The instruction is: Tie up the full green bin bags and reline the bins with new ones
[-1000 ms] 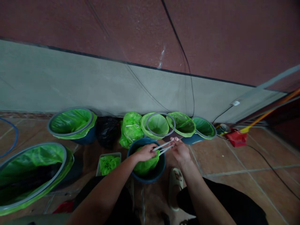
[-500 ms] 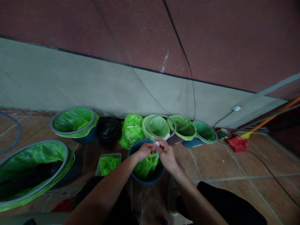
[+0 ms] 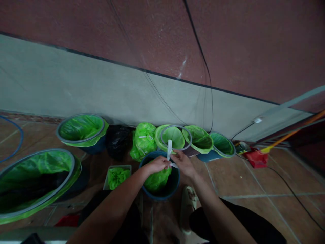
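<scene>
A green plastic bag [image 3: 155, 180] sits inside a round blue bin [image 3: 165, 196] in front of me. At the bag's top, my left hand [image 3: 160, 164] pinches a white plastic drawstring [image 3: 169, 146]. One end of the string sticks upright between my hands, and another stretches toward the right. My right hand [image 3: 183, 163] is just to the right, its bent fingers at the drawstring. The bag's neck is partly hidden under my left hand.
Green-lined bins, including one at the left [image 3: 81, 144] and a larger one nearer me [image 3: 69, 189], line the wall. Beside them lie a black bag [image 3: 118, 142] and a tied green bag [image 3: 144, 135]. A small box [image 3: 105, 183] holds green plastic. A red dustpan [image 3: 256, 158] lies right.
My hands have moved slightly apart from their close pinch. One white string end now stands up above my left hand. The bag stays in the blue bin.
</scene>
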A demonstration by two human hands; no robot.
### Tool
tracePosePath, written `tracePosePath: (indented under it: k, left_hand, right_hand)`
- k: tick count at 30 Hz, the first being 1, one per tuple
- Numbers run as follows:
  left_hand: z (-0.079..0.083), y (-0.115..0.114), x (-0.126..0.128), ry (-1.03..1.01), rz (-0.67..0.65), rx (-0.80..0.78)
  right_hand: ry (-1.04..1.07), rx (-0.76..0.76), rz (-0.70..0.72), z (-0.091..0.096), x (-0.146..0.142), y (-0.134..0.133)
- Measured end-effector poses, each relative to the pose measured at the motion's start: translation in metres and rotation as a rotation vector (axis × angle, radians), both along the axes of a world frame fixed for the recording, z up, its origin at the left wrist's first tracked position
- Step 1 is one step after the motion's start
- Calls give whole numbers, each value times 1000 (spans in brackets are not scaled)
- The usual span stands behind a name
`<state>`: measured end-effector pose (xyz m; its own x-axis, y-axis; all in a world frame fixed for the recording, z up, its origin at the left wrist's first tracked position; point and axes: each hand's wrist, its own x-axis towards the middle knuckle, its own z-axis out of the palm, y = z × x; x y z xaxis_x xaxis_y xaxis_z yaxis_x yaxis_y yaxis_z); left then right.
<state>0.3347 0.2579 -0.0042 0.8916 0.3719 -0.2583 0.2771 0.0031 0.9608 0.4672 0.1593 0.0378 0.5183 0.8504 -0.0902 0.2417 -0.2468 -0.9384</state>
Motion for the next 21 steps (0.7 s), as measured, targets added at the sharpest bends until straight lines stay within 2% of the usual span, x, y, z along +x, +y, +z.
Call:
tracePosePath:
  k: [3,6,10,13,16,19,21]
  left_hand:
    - [-3,-1,2,19,70,-29]
    - [-3,-2,2,52,116,-41]
    - [2,-3,0,91,134,7]
    - [10,-2,-4,108,51,193]
    - [19,-5,-8,76,-80,488]
    - [25,-9,-11,12,-156,692]
    - [29,-12,-12,-24,-181,776]
  right_hand:
    - [-149,-66,-21,-16,-15,-27]
    - [-308,-161,-31,-22,-32,-43]
    - [-352,-189,29,-27,-50,-56]
    - [-261,-240,108,-35,-50,-65]
    - [-187,-265,28,-40,-37,-69]
    - [-67,-100,-122,-37,-23,-63]
    - [57,41,-101,-33,-18,-51]
